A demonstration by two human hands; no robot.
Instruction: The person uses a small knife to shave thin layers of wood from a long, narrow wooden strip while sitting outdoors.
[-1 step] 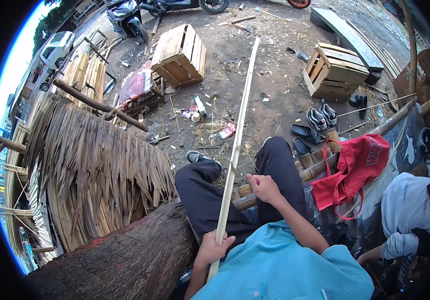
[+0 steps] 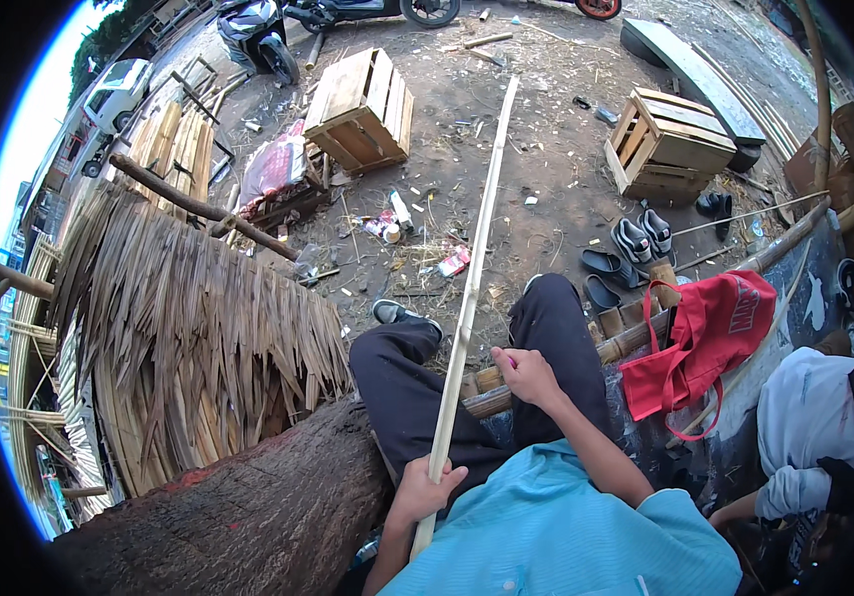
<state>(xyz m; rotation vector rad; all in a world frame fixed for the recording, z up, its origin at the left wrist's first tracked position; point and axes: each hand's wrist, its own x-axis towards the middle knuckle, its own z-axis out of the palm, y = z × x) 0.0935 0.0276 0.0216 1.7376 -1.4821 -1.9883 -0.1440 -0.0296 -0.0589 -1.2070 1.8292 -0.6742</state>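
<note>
A long pale bamboo strip [image 2: 474,283] rises from beside my left hip, passes between my knees and ends far out over the dirt. My left hand [image 2: 427,487] is wrapped round its lower part, close to my shirt. Above my right thigh, my right hand [image 2: 526,375] is closed in a fist, apart from the strip. A small pinkish-purple bit shows at its thumb side; what it belongs to is hidden by the fingers.
A thick trunk [image 2: 228,497] and dried-leaf thatch [image 2: 199,298] lie on my left. Wooden crates [image 2: 359,107] [image 2: 667,144] stand ahead. To my right are a red tote bag [image 2: 695,343], shoes [image 2: 634,240] and another person's grey sleeve [image 2: 794,489].
The whole view has shifted very slightly. Both hands and the bamboo strip keep their places.
</note>
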